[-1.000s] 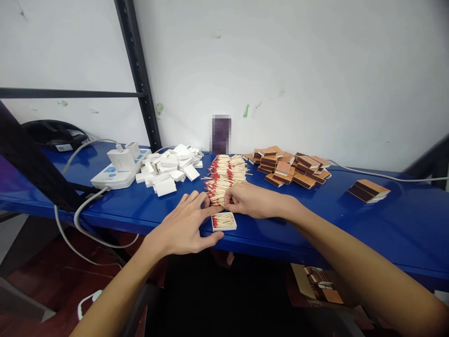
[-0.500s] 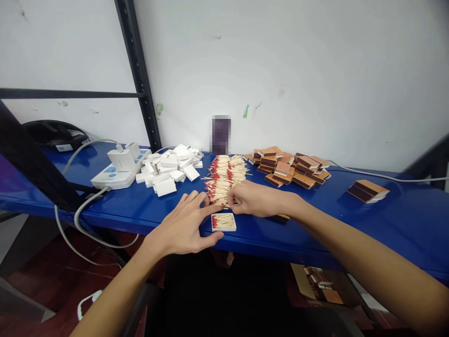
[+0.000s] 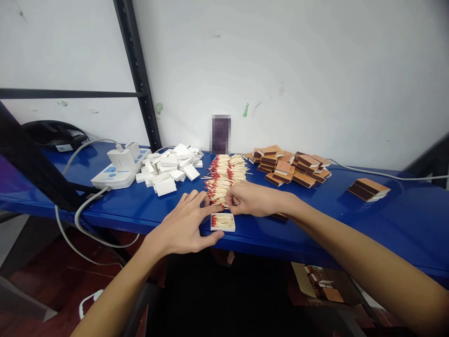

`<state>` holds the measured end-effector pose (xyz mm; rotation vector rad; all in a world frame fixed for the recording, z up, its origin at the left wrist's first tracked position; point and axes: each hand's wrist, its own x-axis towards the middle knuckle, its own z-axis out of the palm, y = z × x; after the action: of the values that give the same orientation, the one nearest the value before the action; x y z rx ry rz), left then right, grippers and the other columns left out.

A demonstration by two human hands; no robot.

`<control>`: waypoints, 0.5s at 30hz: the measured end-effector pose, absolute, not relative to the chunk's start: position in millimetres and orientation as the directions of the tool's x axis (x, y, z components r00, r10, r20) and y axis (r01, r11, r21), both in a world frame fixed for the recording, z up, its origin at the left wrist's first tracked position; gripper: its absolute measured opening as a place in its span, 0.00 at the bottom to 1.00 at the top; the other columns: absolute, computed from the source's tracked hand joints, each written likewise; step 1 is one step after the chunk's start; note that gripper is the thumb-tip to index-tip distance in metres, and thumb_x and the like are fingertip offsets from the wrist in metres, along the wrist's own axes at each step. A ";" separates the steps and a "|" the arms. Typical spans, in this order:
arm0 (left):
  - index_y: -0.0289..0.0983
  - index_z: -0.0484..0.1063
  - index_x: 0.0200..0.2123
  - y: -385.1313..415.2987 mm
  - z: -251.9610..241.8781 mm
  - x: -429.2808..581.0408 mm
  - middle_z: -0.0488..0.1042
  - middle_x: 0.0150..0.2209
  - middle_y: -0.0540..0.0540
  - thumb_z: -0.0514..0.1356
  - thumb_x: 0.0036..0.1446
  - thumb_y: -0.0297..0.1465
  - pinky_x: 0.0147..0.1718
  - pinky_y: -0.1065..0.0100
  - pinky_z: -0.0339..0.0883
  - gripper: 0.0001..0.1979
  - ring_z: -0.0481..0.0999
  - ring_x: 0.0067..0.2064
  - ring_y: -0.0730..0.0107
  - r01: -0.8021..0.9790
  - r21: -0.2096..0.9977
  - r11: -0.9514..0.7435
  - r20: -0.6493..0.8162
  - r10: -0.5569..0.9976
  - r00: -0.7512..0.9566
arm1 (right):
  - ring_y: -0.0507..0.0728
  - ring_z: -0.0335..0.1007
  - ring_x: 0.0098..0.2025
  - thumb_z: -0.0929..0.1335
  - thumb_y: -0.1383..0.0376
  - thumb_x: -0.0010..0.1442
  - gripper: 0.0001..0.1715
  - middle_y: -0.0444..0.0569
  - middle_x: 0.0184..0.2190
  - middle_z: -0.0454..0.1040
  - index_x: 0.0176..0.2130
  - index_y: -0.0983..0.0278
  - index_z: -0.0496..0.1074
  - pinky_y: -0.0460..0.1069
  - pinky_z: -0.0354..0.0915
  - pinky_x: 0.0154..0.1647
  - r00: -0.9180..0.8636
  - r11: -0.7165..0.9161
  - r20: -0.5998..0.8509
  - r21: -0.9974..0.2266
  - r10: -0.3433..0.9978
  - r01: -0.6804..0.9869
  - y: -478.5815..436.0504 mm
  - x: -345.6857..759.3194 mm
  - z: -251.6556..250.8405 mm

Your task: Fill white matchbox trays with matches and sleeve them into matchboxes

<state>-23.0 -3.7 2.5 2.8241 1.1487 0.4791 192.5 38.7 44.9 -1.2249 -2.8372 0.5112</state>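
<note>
A small white matchbox tray [image 3: 223, 222] half filled with red-tipped matches lies near the front edge of the blue table [image 3: 386, 220]. My left hand [image 3: 184, 227] rests beside it, index finger and thumb bracketing the tray's left side, fingers spread. My right hand [image 3: 250, 199] is curled at the near end of the heap of loose matches [image 3: 224, 175], fingertips pinched on a few matches just above the tray.
A heap of white inner trays [image 3: 170, 169] lies left of the matches. Brown matchbox sleeves [image 3: 291, 167] are piled to the right, with two more sleeves [image 3: 368, 189] farther right. A white power strip [image 3: 117, 171] with cables sits at the left. A black shelf post [image 3: 138, 70] rises behind.
My right hand has shifted slightly along the near end of the match heap, its fingers closing on matches. The left hand and tray have stayed put.
</note>
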 end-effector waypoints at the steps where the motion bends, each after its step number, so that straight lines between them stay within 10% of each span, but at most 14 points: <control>1: 0.44 0.68 0.58 -3.6 2.0 -23.2 0.63 0.42 0.44 0.59 0.58 0.47 0.49 0.51 0.60 0.27 0.63 0.45 0.56 0.675 0.170 -0.718 0.265 0.693 0.671 | 0.49 0.54 0.23 0.65 0.69 0.52 0.05 0.40 0.19 0.65 0.29 0.66 0.71 0.46 0.47 0.25 -0.694 0.645 -0.115 -0.287 0.711 0.708 38.1 194.2 45.3; 15: 0.39 0.69 0.51 -5.1 2.0 -24.6 0.68 0.45 0.44 0.60 0.57 0.41 0.51 0.53 0.60 0.20 0.66 0.47 0.56 0.616 0.229 -0.754 0.363 0.653 0.665 | 0.50 0.61 0.23 0.67 0.65 0.52 0.06 0.43 0.21 0.71 0.28 0.65 0.73 0.46 0.51 0.23 -0.703 0.653 -0.113 -0.291 0.702 0.699 3.7 184.9 68.8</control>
<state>-24.6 -5.1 2.0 2.7872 1.0641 0.6594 184.9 3.7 68.8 -1.2067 -2.8480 0.4943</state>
